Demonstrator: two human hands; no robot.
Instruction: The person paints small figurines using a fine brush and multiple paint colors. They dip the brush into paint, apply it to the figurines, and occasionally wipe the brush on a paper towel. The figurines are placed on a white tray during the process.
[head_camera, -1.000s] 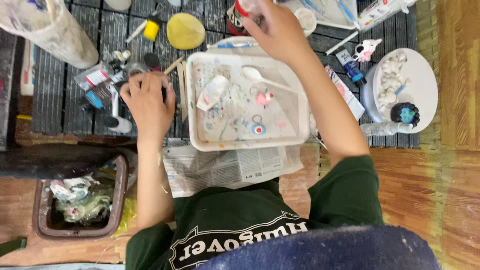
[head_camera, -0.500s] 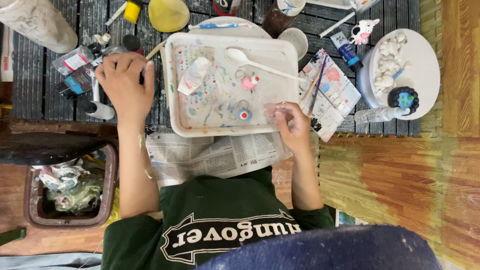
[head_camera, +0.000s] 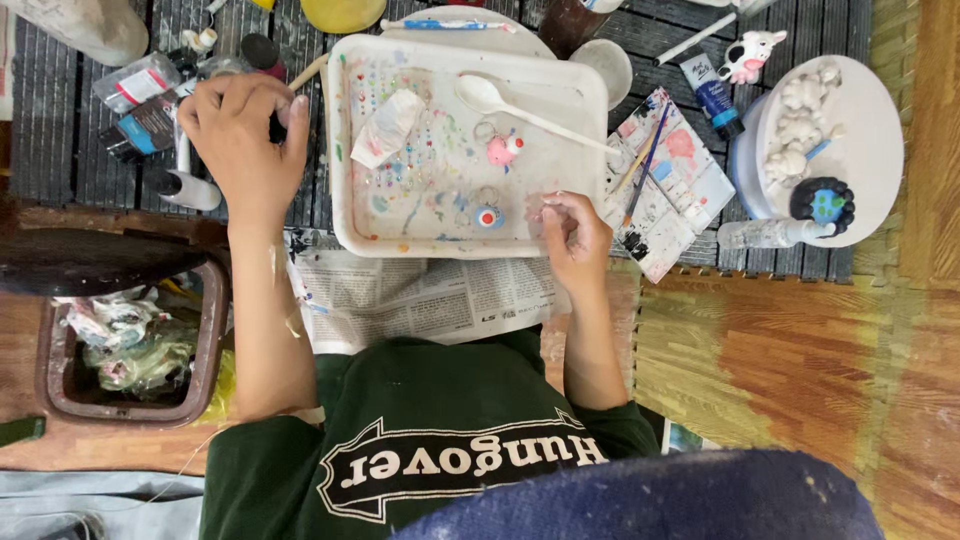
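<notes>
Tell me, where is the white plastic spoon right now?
The white plastic spoon lies in the upper right part of the white tray, just above the small pink figure, untouched by either hand.

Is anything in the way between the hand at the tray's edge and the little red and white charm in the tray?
Nothing visible. The right hand rests at the lower right rim of the white tray, and the red charm lies just to its left, with only bare paint-spotted tray floor between them. The spoon and pink charm lie farther up.

Glossy plastic tray (head_camera: 345, 150), paint-smeared
</notes>
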